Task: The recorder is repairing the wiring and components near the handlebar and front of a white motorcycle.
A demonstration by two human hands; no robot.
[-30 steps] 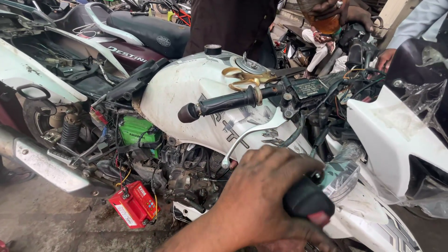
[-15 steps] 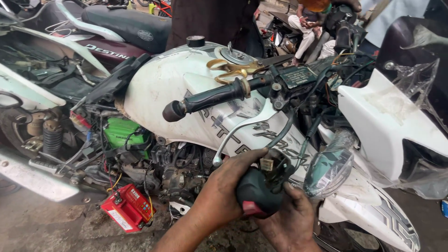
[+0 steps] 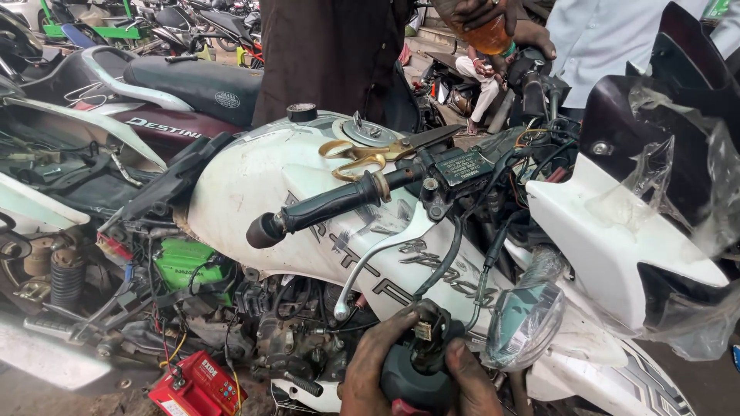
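Black plastic and grease fill the bottom edge of my view: my left hand (image 3: 370,366) and my right hand (image 3: 472,381) are both curled around a dark rounded handlebar switch housing (image 3: 416,370) with a red tip at its lower end, held low beside the motorcycle's engine, just under the chrome lever tip. The left fingers wrap its left side and reach over the top, the right thumb and fingers press its right side, so both grips are closed on it with little gap. Half a second ago the housing sat a little higher in the frame and my left forearm showed; now my hands have sunk to the edge and my view has tilted up. Beside my right hand hangs a clear oval turn-signal lens (image 3: 524,323) in plastic wrap. On the ground to the left lies a small red box-shaped battery (image 3: 196,389), and above it a green battery (image 3: 185,262) sits in the open frame. Higher up, the black rubber handlebar grip (image 3: 324,208) juts out over the white fuel tank (image 3: 254,185), with gold-handled scissors (image 3: 362,154) lying on the tank, as before. Farther off, another person's hand (image 3: 478,15) holds an amber bottle near the far handlebar, newly in view.
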